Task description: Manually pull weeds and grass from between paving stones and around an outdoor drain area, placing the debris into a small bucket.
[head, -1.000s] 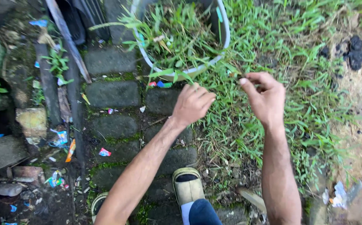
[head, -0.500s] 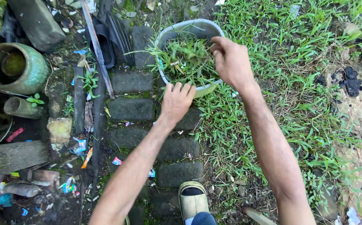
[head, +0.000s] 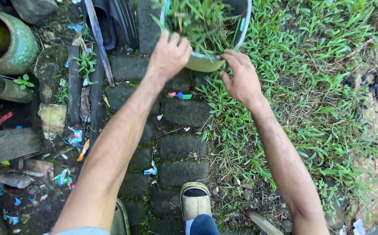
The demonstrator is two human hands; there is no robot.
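Left hand (head: 168, 55) at ten o'clock, right hand (head: 240, 78) at two, fingers curled on pale round plastic basin (head: 206, 62) of cut grass (rim slippery?); best lifted level.

A pale grey basin (head: 206, 62) at the top of the frame brims with green cuttings (head: 197, 19). Mossy dark-grey pavers (head: 184, 112) run down the centre; a mottled green pot (head: 7, 43) sits upper left, and a beige sandal (head: 195, 202) below.

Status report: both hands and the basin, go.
Left hand and right hand both grip the near rim of the pale basin. It is full of cut grass. Nothing obstructs.
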